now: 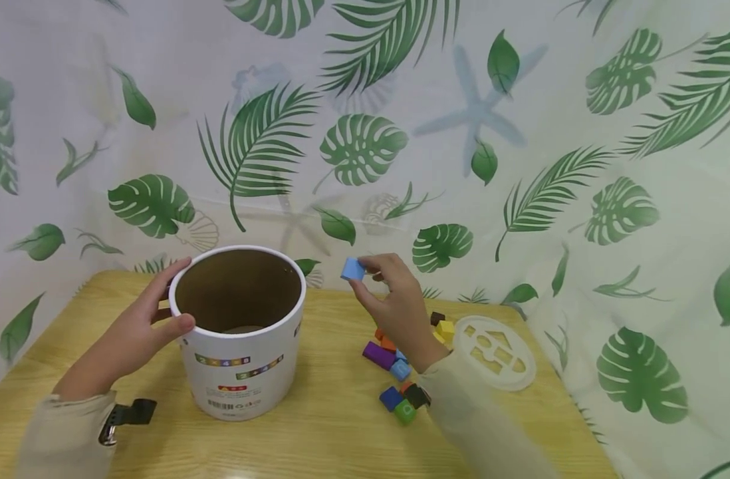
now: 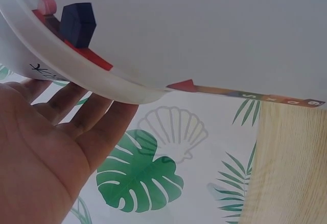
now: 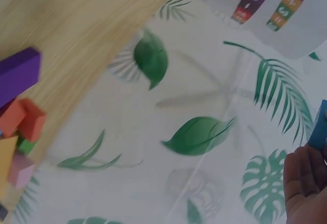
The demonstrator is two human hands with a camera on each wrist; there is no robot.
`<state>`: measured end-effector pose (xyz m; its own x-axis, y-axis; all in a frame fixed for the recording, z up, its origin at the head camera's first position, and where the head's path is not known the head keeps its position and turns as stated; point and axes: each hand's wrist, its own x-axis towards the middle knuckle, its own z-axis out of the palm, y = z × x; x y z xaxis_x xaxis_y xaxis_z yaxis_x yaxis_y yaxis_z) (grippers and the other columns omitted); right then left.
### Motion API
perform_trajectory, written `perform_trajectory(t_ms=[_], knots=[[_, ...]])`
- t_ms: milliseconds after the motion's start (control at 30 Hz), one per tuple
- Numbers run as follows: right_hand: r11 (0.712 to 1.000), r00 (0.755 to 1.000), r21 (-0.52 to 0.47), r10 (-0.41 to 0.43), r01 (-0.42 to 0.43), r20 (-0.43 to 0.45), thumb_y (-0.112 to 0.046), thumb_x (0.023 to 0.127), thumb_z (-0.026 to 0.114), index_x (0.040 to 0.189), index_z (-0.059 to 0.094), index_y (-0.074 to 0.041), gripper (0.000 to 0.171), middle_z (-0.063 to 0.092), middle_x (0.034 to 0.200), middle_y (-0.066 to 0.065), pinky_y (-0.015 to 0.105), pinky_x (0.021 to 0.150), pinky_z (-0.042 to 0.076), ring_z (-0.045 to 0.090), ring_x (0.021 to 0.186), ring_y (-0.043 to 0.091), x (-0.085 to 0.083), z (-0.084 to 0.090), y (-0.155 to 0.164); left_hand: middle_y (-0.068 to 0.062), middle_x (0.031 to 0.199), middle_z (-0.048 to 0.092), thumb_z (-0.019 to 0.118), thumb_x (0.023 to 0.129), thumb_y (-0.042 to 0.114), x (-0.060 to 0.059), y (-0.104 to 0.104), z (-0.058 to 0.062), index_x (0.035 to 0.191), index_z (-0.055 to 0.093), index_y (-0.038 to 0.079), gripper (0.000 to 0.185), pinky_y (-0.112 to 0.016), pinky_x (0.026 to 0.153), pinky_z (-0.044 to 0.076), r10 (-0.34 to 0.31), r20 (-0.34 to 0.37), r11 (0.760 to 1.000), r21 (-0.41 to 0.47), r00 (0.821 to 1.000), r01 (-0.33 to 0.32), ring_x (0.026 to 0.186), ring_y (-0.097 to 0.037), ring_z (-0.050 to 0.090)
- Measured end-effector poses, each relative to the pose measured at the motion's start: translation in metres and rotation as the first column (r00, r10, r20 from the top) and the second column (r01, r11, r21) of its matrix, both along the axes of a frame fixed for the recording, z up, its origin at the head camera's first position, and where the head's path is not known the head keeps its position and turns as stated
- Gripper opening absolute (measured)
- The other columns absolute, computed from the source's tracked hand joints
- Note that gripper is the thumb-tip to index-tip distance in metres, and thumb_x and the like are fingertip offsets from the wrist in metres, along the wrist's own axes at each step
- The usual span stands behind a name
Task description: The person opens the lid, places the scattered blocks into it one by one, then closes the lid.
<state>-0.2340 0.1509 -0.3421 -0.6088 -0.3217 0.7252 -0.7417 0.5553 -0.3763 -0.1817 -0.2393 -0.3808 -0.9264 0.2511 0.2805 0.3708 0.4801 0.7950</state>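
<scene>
We steady the tub (image 1: pixel 241 332) with our left hand (image 1: pixel 134 329), fingers curled round its rim, thumb on the near edge. It stands upright on the table (image 1: pixel 329 432), mouth open. Our right hand (image 1: pixel 401 313) pinches a blue block (image 1: pixel 352 269) between thumb and fingertips, raised just right of the rim, not yet over the opening. We judge this the carrying step: one block lifted from the pile (image 1: pixel 401 372) by our right wrist, on its way into the tub. Next the block must travel left until it clears the rim, then the pinch can loosen. The lid (image 1: pixel 495 342) lies flat beyond the pile.
</scene>
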Motion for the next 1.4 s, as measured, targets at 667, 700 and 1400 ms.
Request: perform_trajectory(t_ms=[667, 700, 1400], knots=[[0.984, 0.958, 0.046, 0.155, -0.17, 0.24, -0.014, 0.095, 0.076, 0.122, 0.07, -0.003, 0.029, 0.067, 0.113, 0.006, 0.031, 0.088, 0.057, 0.063, 0.102, 0.023, -0.003, 0.035, -0.105, -0.026, 0.158, 0.032, 0.067, 0.1, 0.038, 0.003, 0.001, 0.004, 0.167, 0.01, 0.021, 0.09, -0.076, 0.103, 0.038, 0.015, 0.017, 1.0, -0.007, 1.0, -0.014, 0.137, -0.053, 0.038], [0.983, 0.954, 0.067, 0.151, -0.174, 0.257, -0.014, 0.096, 0.076, 0.122, 0.07, -0.003, 0.029, 0.067, 0.114, 0.006, 0.029, 0.088, 0.057, 0.063, 0.102, 0.023, -0.003, 0.036, -0.109, -0.026, 0.158, 0.032, 0.067, 0.1, 0.037, 0.003, 0.001, 0.003, 0.167, 0.01, 0.021, 0.09, -0.076, 0.103, 0.038, 0.014, 0.015, 1.0, -0.006, 1.0, -0.014, 0.137, -0.052, 0.038], [0.921, 0.861, 0.353, -0.042, -0.163, 0.507, -0.037, 0.094, 0.077, 0.113, 0.073, -0.02, 0.025, 0.069, 0.103, -0.013, 0.02, 0.084, 0.049, 0.062, 0.094, 0.005, 0.004, 0.037, -0.152, -0.027, 0.159, 0.03, 0.064, 0.102, 0.038, 0.003, 0.0, 0.003, 0.168, 0.008, 0.022, 0.088, -0.076, 0.103, 0.037, 0.013, 0.02, 1.0, -0.008, 1.0, -0.013, 0.138, -0.053, 0.037]])
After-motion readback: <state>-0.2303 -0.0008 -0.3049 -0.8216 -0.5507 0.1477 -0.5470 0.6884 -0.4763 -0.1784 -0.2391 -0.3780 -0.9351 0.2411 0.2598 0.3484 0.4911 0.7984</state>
